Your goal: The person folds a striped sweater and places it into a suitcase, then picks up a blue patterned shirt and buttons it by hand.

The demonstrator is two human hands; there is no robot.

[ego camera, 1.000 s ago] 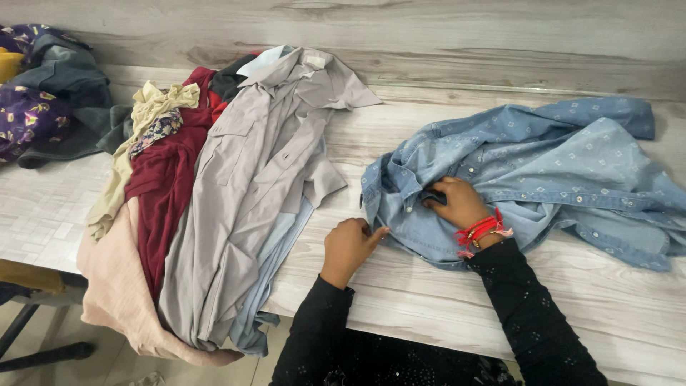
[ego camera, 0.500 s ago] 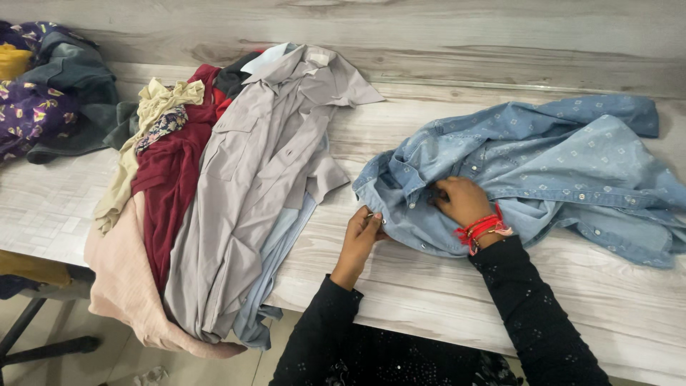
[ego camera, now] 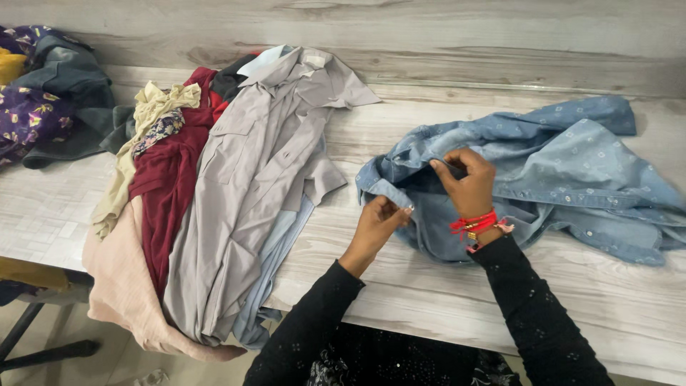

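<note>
A crumpled light blue patterned denim shirt (ego camera: 564,171) lies on the right half of the pale wood-grain table (ego camera: 429,286). My left hand (ego camera: 379,223) pinches the shirt's collar edge at its near left corner and lifts it slightly. My right hand (ego camera: 466,180), with red thread bands at the wrist, grips a raised fold of the same shirt just right of and above the left hand. Both arms wear black sleeves.
A pile of garments drapes over the table's left part: a grey shirt (ego camera: 250,193) on top, a maroon cloth (ego camera: 168,193), a cream cloth (ego camera: 143,121) and a pink cloth (ego camera: 114,279) hanging over the edge. Dark floral and grey-green clothes (ego camera: 43,100) lie far left. A wood-look wall runs behind.
Both hands have risen from flat on the shirt to pinching it. The collar area is lifted and the shirt has bunched up toward the hands.
</note>
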